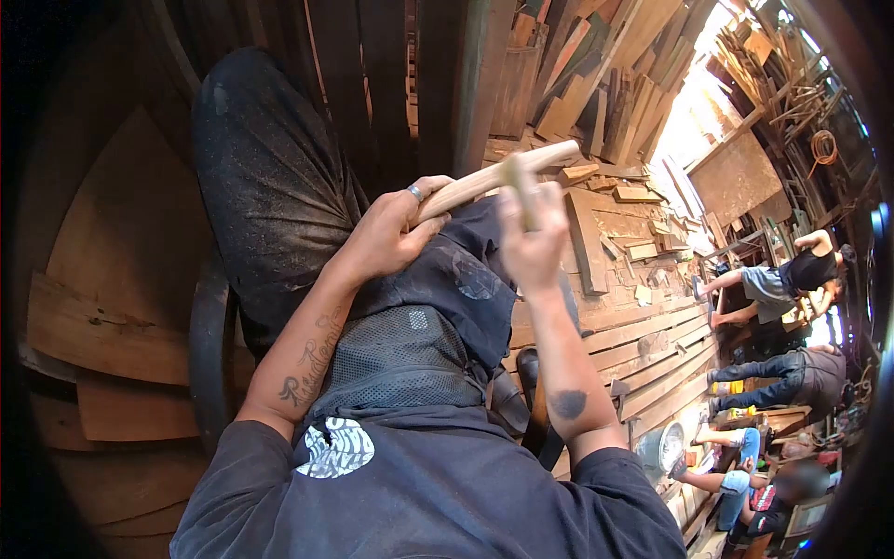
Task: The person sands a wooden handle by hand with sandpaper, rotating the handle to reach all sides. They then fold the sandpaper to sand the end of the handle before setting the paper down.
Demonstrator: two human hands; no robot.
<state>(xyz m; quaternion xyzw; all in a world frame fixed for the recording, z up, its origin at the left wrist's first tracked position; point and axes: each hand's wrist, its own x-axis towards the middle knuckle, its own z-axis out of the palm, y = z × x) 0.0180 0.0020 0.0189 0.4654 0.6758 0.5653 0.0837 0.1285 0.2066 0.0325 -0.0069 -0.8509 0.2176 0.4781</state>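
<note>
A pale rounded wooden stick (466,189) slants up and to the right above my lap. My left hand (396,231), with a ring on one finger, is closed around its lower end. My right hand (535,238) is closed on a folded yellowish-brown strip that looks like sandpaper (515,177), pressed across the stick near its far end. Motion smears this hand and the strip. The stick's tip sticks out beyond the strip. Under both hands are my dark, dusty trousers (270,186).
Wood offcuts (638,194) litter the slatted floor (661,345) at right, with boards (582,102) stacked behind. A metal bucket (659,447) stands at lower right. Several people (792,373) are farther right. A dark curved chair arm (212,345) is at my left.
</note>
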